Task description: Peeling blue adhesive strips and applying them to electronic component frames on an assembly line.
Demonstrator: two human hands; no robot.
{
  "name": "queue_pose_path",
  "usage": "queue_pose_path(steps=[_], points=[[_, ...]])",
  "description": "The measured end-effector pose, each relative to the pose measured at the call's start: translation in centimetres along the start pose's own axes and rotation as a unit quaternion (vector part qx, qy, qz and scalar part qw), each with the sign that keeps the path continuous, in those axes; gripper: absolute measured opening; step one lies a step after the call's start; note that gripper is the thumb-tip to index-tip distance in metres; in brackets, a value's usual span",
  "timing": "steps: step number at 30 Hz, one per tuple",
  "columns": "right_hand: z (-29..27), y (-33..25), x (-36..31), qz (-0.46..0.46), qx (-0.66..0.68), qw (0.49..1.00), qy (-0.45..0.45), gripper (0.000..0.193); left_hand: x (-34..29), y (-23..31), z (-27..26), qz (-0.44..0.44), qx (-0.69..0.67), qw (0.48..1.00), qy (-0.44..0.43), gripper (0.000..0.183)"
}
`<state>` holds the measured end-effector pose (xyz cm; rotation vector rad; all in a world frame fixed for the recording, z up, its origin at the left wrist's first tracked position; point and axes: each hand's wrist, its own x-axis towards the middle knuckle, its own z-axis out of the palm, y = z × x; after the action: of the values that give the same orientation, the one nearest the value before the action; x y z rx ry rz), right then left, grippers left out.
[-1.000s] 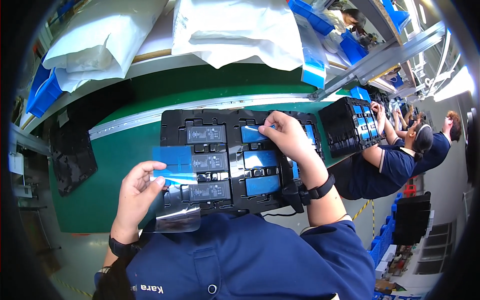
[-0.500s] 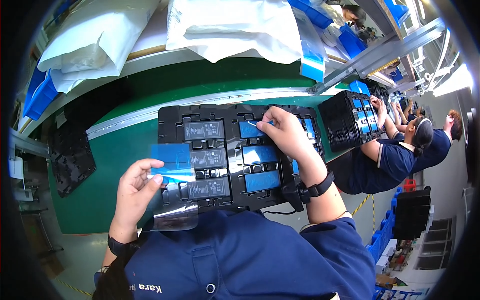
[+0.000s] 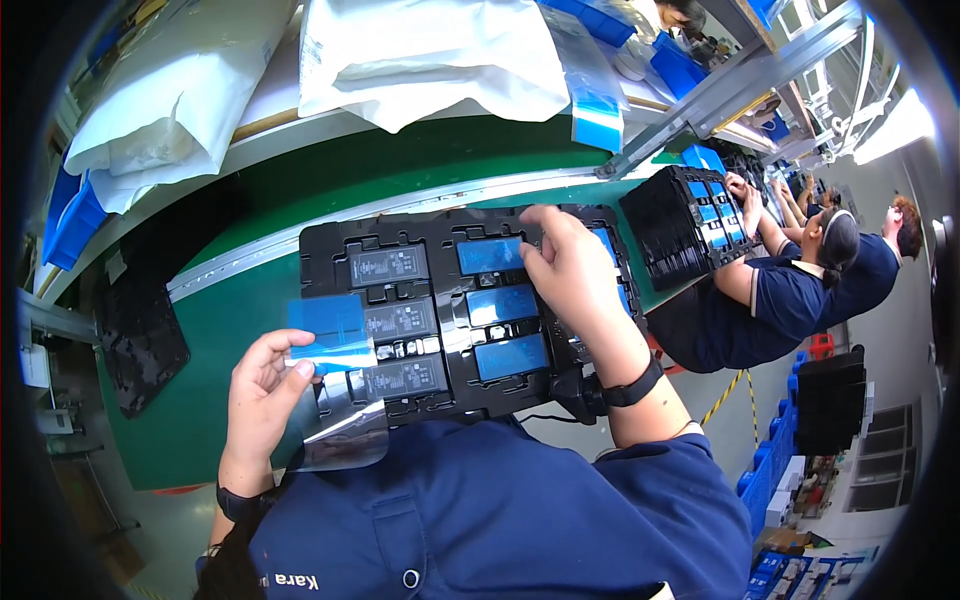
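A black moulded tray [image 3: 318,245] lies on the bench, holding flat rectangular batteries in its pockets. Dark battery faces fill the left column, such as the top battery [image 3: 388,265]. In the middle column the batteries carry blue film, among them the top blue-covered battery [image 3: 488,256] and the lowest one [image 3: 510,357]. My left hand [image 3: 262,395] pinches a clear plastic sheet [image 3: 345,440] with blue film [image 3: 330,318] at its upper part, over the tray's left side. My right hand [image 3: 572,268] hovers at the top blue-covered battery's right end, thumb and forefinger apart, apparently holding nothing.
A stack of black trays [image 3: 665,235] stands to the right, where a co-worker [image 3: 770,300] handles blue-covered pieces. White bags [image 3: 430,65] hang over the shelf edge ahead. Another black tray [image 3: 145,340] is at the far left of the green bench [image 3: 225,350].
My right thumb and forefinger have parted and moved off the top blue-covered battery's surface to its right end. The left hand still holds the sheet. The whole view has shifted slightly.
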<state>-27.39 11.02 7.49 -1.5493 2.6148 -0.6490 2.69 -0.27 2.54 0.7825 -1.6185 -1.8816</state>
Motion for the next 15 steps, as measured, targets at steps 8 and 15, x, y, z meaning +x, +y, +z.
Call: queue_pose_path(steps=[8,15], points=[[-0.5,1.6,-1.3,-0.078,-0.032,0.996,0.021,0.020,0.0,1.9,0.1,0.026,0.011,1.000,0.010,0.024],[-0.5,2.4,-0.5,-0.173,-0.027,0.985,0.007,0.026,0.2,1.7,0.5,0.019,0.015,0.999,-0.020,0.025]])
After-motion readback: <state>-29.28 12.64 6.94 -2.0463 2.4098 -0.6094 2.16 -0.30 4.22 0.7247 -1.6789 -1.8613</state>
